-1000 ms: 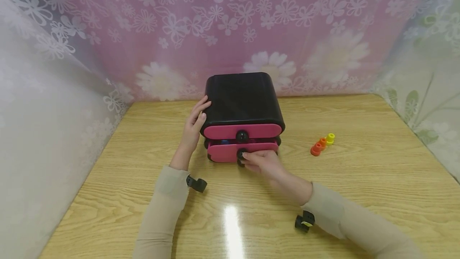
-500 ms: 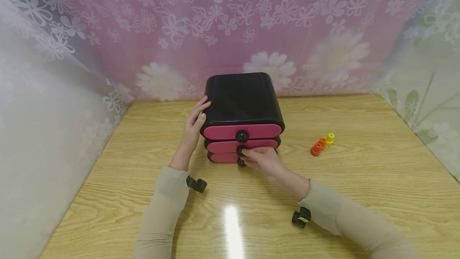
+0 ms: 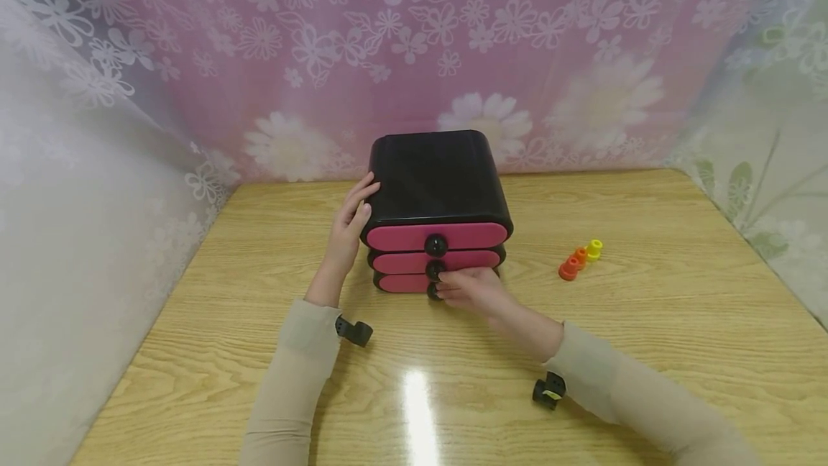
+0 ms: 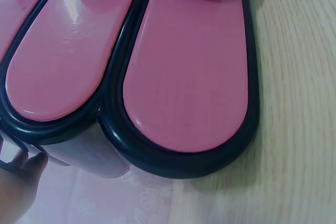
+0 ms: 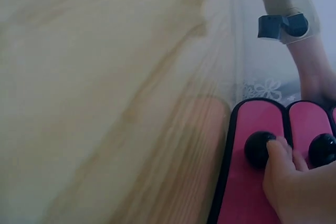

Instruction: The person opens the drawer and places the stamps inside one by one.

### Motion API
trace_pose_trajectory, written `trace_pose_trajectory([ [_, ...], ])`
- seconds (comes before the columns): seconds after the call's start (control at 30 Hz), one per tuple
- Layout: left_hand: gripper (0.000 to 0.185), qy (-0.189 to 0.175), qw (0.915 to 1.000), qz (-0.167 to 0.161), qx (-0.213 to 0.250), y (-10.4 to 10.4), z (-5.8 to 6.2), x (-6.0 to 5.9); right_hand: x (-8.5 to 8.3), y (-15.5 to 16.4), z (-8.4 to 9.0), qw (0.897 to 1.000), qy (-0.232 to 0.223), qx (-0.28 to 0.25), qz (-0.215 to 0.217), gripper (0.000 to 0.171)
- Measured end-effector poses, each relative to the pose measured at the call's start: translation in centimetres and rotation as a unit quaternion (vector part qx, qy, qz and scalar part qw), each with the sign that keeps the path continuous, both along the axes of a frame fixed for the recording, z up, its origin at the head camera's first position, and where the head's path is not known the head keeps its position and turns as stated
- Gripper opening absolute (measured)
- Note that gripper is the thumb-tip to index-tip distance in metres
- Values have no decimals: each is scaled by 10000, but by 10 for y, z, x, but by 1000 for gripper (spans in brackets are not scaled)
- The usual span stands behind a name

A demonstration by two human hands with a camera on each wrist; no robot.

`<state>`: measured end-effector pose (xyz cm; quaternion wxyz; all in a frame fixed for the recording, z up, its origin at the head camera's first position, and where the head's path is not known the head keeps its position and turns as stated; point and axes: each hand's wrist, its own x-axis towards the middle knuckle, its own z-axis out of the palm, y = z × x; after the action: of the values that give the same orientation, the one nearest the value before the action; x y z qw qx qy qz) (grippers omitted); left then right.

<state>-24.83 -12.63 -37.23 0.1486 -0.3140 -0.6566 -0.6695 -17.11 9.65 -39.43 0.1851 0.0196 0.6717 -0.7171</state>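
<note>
A black chest (image 3: pixel 435 175) with three pink drawers stands at the middle of the wooden table (image 3: pixel 647 322), all drawers pushed in. My left hand (image 3: pixel 349 225) lies flat against the chest's left side; only its fingertip (image 4: pixel 23 179) shows in the left wrist view, beside the bottom drawer front (image 4: pixel 189 77). My right hand (image 3: pixel 467 286) is in front of the chest, its fingertips (image 5: pixel 278 148) curled onto the bottom drawer's black knob (image 5: pixel 257 149), just below the middle knob (image 3: pixel 435 269). The thumb is hidden.
Three small pieces, red-orange, orange and yellow (image 3: pixel 579 259), lie in a row on the table to the right of the chest. Floral curtains (image 3: pixel 414 42) close off the back and both sides of the table.
The middle drawer, pulled out a little one second ago, has been pushed shut. My right hand has dropped from the middle knob to the bottom knob. The left hand has stayed put.
</note>
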Motion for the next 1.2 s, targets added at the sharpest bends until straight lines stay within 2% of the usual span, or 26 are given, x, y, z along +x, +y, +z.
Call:
trace_pose_trajectory([
  [0.23, 42, -49, 9999, -70, -133, -2, 2, 1, -2, 16, -10, 9944, -125, 638, 835, 33],
  [0.37, 46, -61, 9995, -274, -132, -4, 3, 0, -6, 17, -15, 9911, -266, 828, 1008, 37],
  [0.47, 48, -83, 9990, -417, -153, -4, 3, -1, -8, 15, -18, 9911, -329, 848, 967, 38],
  [0.7, 47, 17, 9986, -490, -197, -5, 4, -3, -8, 9, -21, 9923, -305, 715, 960, 35],
  [1.03, 63, -161, 9994, -281, -120, -2, 9, 0, -7, -2, -24, 9954, -202, 826, 450, 36],
  [1.1, 57, -201, 9993, -285, -119, -2, 11, 0, -6, -3, -25, 9954, -176, 879, 345, 36],
  [1.2, 39, -220, 9991, -321, -170, -2, 14, 1, -5, -5, -26, 9952, -166, 936, 236, 35],
])
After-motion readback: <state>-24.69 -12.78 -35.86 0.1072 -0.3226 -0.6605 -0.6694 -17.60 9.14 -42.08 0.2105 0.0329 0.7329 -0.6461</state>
